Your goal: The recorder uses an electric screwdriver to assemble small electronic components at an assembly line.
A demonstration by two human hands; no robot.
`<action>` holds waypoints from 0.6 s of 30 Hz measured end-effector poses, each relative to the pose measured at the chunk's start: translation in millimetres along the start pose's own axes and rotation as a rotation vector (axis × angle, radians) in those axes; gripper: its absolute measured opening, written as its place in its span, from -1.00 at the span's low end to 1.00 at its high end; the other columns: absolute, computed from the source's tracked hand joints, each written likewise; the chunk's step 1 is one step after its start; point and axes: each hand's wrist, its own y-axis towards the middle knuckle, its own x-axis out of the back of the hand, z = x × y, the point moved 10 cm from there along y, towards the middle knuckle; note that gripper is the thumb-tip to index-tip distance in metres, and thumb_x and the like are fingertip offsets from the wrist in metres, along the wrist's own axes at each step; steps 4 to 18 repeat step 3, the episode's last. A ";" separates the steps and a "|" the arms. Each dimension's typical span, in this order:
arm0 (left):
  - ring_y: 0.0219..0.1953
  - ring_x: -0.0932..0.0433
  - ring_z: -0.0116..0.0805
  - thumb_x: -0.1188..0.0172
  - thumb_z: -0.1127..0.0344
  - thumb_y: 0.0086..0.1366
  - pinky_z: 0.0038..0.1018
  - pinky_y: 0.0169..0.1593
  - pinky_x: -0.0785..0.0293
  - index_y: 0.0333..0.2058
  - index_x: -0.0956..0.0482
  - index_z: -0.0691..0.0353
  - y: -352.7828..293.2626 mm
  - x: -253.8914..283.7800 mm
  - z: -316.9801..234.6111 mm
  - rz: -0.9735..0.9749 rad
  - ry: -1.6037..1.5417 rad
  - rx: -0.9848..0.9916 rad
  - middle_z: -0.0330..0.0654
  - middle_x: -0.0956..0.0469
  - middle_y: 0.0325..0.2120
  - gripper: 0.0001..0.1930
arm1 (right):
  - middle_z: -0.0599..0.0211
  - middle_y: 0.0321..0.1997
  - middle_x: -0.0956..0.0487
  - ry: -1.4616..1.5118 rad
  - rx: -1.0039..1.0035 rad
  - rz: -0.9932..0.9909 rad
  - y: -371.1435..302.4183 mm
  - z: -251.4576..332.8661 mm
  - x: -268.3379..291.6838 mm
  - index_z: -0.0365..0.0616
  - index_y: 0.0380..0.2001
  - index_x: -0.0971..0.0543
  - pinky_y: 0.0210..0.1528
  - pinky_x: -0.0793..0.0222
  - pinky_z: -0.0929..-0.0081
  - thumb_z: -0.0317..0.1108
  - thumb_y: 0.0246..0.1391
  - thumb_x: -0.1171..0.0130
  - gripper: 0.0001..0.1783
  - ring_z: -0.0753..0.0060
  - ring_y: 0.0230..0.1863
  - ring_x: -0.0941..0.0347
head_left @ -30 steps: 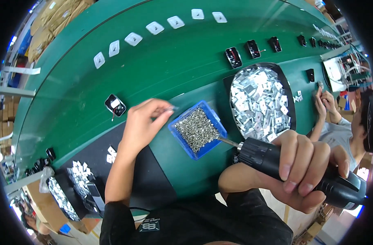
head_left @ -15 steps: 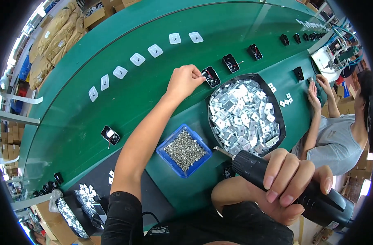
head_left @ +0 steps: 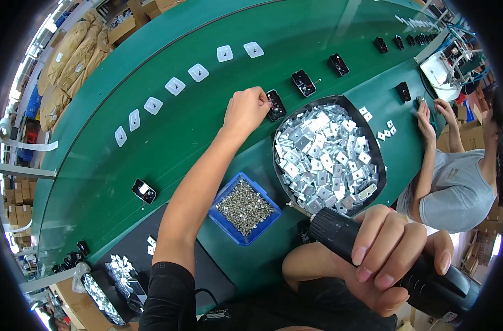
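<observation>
My left hand (head_left: 246,112) reaches over the green belt, its thumb and fingers closed at the left edge of a small black plastic case (head_left: 277,106) with red wire inside. Whatever is pinched there is hidden by the fingers. My right hand (head_left: 392,256) grips a black electric screwdriver (head_left: 334,231), its bit pointing left. Just left of the bit sits a blue tray (head_left: 245,241) filled with small screws (head_left: 246,208). Beyond the screwdriver, a large black bin (head_left: 381,182) is heaped with silver metal plates with holes (head_left: 323,157).
More black cases, one (head_left: 304,83) trailing a wire, and several white trays (head_left: 198,72) lie along the green belt (head_left: 207,121). A dark mat (head_left: 204,270) lies near my left forearm. At right, a co-worker (head_left: 455,182) handles a small part beside a machine (head_left: 444,74).
The cases and white trays on the belt have shifted left. My left hand has stayed at the same case, moving slightly left with it. The screwdriver has dipped a little.
</observation>
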 end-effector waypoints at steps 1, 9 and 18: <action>-0.46 -0.55 -0.21 -0.24 0.30 -0.07 -0.39 -0.33 -0.44 -0.46 -0.58 0.27 0.2 0.0 1.6 0.001 0.003 0.003 -0.06 -0.56 -0.54 -0.81 | 0.53 -0.62 -0.38 0.000 -0.002 -0.013 -1.1 -0.8 0.8 -0.07 -0.14 -0.27 -0.51 -0.31 0.69 -0.39 -0.14 -0.22 -0.53 0.68 -0.67 -0.33; -0.44 -0.56 -0.21 -0.26 0.28 -0.10 -0.38 -0.29 -0.44 -0.45 -0.58 0.27 1.3 -4.4 4.6 0.041 -0.053 0.041 -0.06 -0.56 -0.54 -0.77 | 0.52 -0.62 -0.38 0.013 -0.012 0.014 -0.7 -1.8 1.5 -0.07 -0.13 -0.27 -0.50 -0.33 0.67 -0.37 -0.14 -0.23 -0.51 0.66 -0.66 -0.34; -0.44 -0.56 -0.21 -0.26 0.28 -0.10 -0.38 -0.29 -0.44 -0.45 -0.58 0.27 1.3 -4.4 4.6 0.041 -0.053 0.041 -0.06 -0.56 -0.54 -0.77 | 0.52 -0.62 -0.38 0.013 -0.012 0.014 -0.7 -1.8 1.5 -0.07 -0.13 -0.27 -0.50 -0.33 0.67 -0.37 -0.14 -0.23 -0.51 0.66 -0.66 -0.34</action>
